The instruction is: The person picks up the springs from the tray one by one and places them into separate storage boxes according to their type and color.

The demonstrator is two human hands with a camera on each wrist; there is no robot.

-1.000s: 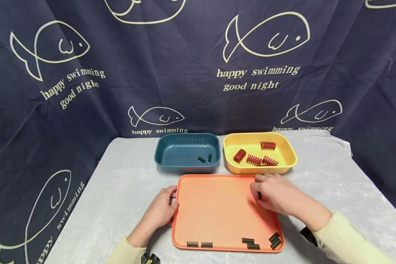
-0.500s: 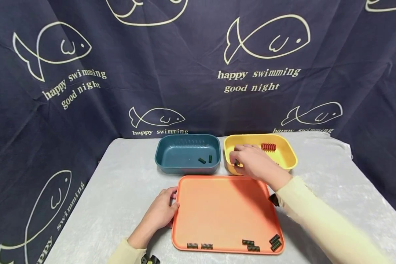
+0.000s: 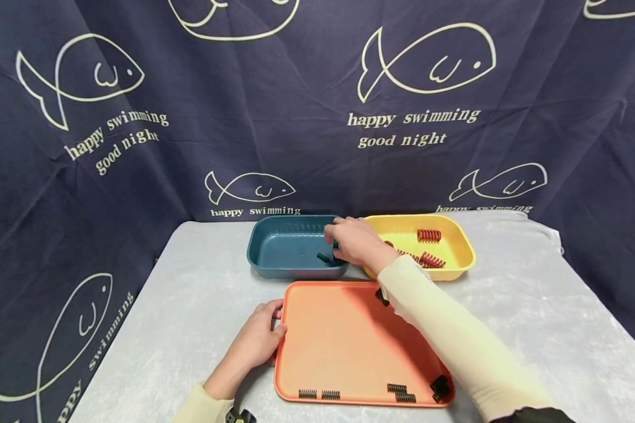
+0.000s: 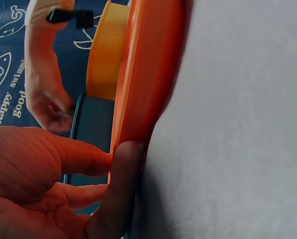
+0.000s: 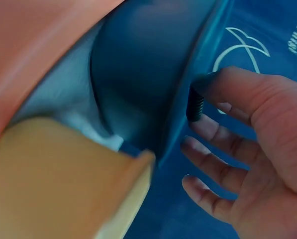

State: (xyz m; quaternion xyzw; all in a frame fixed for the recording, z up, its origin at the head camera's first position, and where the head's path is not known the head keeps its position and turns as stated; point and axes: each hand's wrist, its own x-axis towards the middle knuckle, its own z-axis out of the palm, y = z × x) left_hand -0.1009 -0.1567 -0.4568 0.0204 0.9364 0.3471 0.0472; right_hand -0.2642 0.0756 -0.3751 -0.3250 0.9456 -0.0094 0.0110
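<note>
Head view: over the last second the right hand (image 3: 357,241) has gone from the tray (image 3: 323,335), across the yellow bin (image 3: 451,274), to the right end of the blue bin (image 3: 296,273). The red springs (image 3: 432,260) show in the yellow bin again. The loose spring (image 3: 323,258) in the blue bin lies where it was, as do the dark springs (image 3: 319,394) along the tray's near edge. The left hand (image 3: 259,335) has stayed at the tray's left side, thumb and fingers closed about the rim.

Left wrist view: that grip shows closely, digits on both sides of the tray's edge; the right hand, blurred, is beside the blue bin's rim.

Right wrist view: thumb and forefinger pinch the held spring (image 5: 195,104), a dark one, while the other fingers are spread apart. It appears just beside the blue bin's rim, though this angle hardly tells whether it is above the opening. So one more dark spring is off the tray, carried past the red ones, but not yet released.
</note>
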